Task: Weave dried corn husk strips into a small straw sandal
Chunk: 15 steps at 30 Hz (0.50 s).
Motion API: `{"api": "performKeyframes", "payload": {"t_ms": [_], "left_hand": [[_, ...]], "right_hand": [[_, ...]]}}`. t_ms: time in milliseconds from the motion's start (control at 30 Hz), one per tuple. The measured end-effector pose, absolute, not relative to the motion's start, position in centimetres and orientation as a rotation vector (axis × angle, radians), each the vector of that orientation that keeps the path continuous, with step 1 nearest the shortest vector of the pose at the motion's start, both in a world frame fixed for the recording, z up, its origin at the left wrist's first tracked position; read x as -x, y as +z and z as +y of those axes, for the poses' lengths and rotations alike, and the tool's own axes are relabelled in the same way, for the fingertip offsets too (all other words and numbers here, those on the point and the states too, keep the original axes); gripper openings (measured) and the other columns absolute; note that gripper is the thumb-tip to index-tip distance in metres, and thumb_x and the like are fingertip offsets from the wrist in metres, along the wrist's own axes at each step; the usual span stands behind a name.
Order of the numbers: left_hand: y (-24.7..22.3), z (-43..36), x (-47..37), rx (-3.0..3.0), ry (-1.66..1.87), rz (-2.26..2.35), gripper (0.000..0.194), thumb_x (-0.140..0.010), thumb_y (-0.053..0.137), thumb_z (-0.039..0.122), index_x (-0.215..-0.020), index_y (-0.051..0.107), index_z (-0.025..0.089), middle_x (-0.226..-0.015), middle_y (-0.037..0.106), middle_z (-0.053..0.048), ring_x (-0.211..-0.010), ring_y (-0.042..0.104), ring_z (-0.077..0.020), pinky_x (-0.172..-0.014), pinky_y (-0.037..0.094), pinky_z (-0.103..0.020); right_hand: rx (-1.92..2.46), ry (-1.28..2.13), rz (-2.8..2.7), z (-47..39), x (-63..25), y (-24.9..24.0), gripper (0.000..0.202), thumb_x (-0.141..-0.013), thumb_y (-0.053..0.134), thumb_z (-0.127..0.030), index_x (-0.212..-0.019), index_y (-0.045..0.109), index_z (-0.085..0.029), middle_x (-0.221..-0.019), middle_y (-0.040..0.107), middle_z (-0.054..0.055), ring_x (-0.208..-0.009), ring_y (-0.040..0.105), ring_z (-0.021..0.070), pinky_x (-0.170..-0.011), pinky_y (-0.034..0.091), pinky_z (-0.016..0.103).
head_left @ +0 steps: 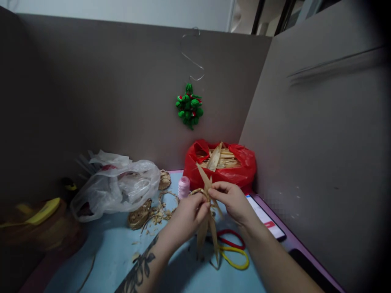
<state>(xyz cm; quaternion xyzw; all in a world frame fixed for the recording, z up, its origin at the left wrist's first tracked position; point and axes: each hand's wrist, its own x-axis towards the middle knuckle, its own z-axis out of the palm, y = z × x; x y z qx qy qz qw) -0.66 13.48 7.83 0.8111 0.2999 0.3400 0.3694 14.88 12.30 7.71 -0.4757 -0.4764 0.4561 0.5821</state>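
Note:
My left hand is closed, thumb against fingers, around a small braided piece of dried plant strips, whose curved edge shows above my knuckles. Long pale ends that look like dried husk hang below it. My right hand, just beside it, pinches a pale husk strip that points up and to the left. Under the hanging ends lie scissors with one red and one yellow handle loop. The blades are mostly hidden.
Behind my hands are a red plastic bag of husk strips and a pink thread spool. To the left lie woven pieces, scraps and a clear plastic bag. A phone lies right. Grey panels enclose the table.

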Motion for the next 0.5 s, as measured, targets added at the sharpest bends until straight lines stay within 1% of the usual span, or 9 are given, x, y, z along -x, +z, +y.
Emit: {"api": "performKeyframes", "payload": {"t_ms": [100, 167, 233, 267, 333, 367, 400, 433, 500], "left_hand": [[8.2, 13.7, 1.1, -2.017, 0.938, 0.779, 0.018, -0.086, 0.044, 0.024, -0.072, 0.053, 0.018, -0.072, 0.054, 0.0, -0.068, 0.047, -0.0134, -0.064, 0.035, -0.022], [8.5, 14.1, 1.7, -1.933, 1.007, 0.817, 0.019, -0.087, 0.044, 0.027, -0.072, 0.053, 0.018, -0.072, 0.054, -0.001, -0.07, 0.048, -0.0138, -0.065, 0.036, -0.023], [8.7, 14.7, 2.2, -1.827, 1.064, 0.854, 0.02, -0.086, 0.046, 0.03, -0.072, 0.053, 0.018, -0.071, 0.053, -0.001, -0.068, 0.047, -0.0136, -0.063, 0.036, -0.023], [8.7, 15.0, 2.4, -1.769, 1.082, 0.865, 0.021, -0.086, 0.046, 0.032, -0.072, 0.053, 0.017, -0.07, 0.053, 0.0, -0.067, 0.047, -0.0134, -0.062, 0.036, -0.022], [8.6, 15.4, 2.7, -1.666, 1.11, 0.878, 0.023, -0.085, 0.047, 0.035, -0.071, 0.052, 0.017, -0.068, 0.052, 0.0, -0.064, 0.046, -0.0127, -0.059, 0.035, -0.022], [8.5, 15.6, 2.7, -1.627, 1.124, 0.882, 0.024, -0.084, 0.048, 0.036, -0.071, 0.052, 0.017, -0.067, 0.051, 0.001, -0.063, 0.045, -0.0124, -0.058, 0.035, -0.022], [8.4, 15.8, 2.8, -1.595, 1.136, 0.883, 0.025, -0.083, 0.049, 0.037, -0.07, 0.052, 0.017, -0.065, 0.05, 0.001, -0.062, 0.045, -0.012, -0.057, 0.034, -0.022], [8.4, 16.0, 2.8, -1.568, 1.149, 0.886, 0.025, -0.083, 0.05, 0.037, -0.069, 0.052, 0.017, -0.064, 0.049, 0.002, -0.061, 0.044, -0.0117, -0.057, 0.034, -0.021], [8.3, 16.2, 2.8, -1.519, 1.173, 0.893, 0.026, -0.081, 0.051, 0.038, -0.067, 0.052, 0.016, -0.062, 0.048, 0.002, -0.059, 0.043, -0.0113, -0.056, 0.034, -0.021]], "right_hand": [[1.197, 0.771, -0.997, 12.1, -17.1, 8.5, 0.014, -0.065, 0.071, -0.031, -0.067, 0.065, -0.019, -0.059, 0.059, -0.001, -0.055, 0.05, 0.0146, -0.055, 0.038, 0.029], [1.243, 0.408, -0.949, 12.2, -19.0, 10.6, 0.013, -0.07, 0.067, -0.032, -0.074, 0.064, -0.02, -0.06, 0.057, -0.001, -0.054, 0.049, 0.0147, -0.054, 0.039, 0.03], [1.258, -0.069, -0.981, 12.9, -20.7, 13.7, 0.013, -0.073, 0.064, -0.032, -0.079, 0.064, -0.02, -0.071, 0.06, 0.001, -0.062, 0.053, 0.0166, -0.062, 0.042, 0.033], [1.255, -0.317, -1.031, 13.7, -21.4, 15.4, 0.012, -0.075, 0.063, -0.031, -0.081, 0.064, -0.02, -0.076, 0.061, 0.003, -0.069, 0.054, 0.0181, -0.069, 0.043, 0.035], [1.191, -0.684, -1.233, 16.0, -22.4, 18.5, 0.004, -0.077, 0.06, -0.024, -0.078, 0.063, -0.021, -0.086, 0.063, 0.007, -0.086, 0.054, 0.0212, -0.084, 0.039, 0.04], [1.146, -0.778, -1.34, 17.4, -22.6, 19.5, 0.003, -0.076, 0.059, -0.021, -0.075, 0.062, -0.02, -0.085, 0.064, 0.007, -0.088, 0.054, 0.0215, -0.088, 0.037, 0.042], [1.168, -0.766, -1.486, 19.0, -22.7, 20.1, 0.007, -0.076, 0.056, -0.017, -0.076, 0.062, -0.019, -0.085, 0.063, 0.007, -0.09, 0.054, 0.0213, -0.09, 0.036, 0.042], [1.193, -0.713, -1.58, 20.4, -22.7, 20.3, 0.008, -0.073, 0.055, -0.015, -0.073, 0.062, -0.019, -0.082, 0.063, 0.006, -0.089, 0.053, 0.021, -0.089, 0.036, 0.041], [1.278, -0.494, -1.7, 22.5, -22.1, 19.4, 0.004, -0.067, 0.058, -0.017, -0.065, 0.061, -0.019, -0.083, 0.063, 0.007, -0.09, 0.053, 0.0219, -0.087, 0.037, 0.04]]}}
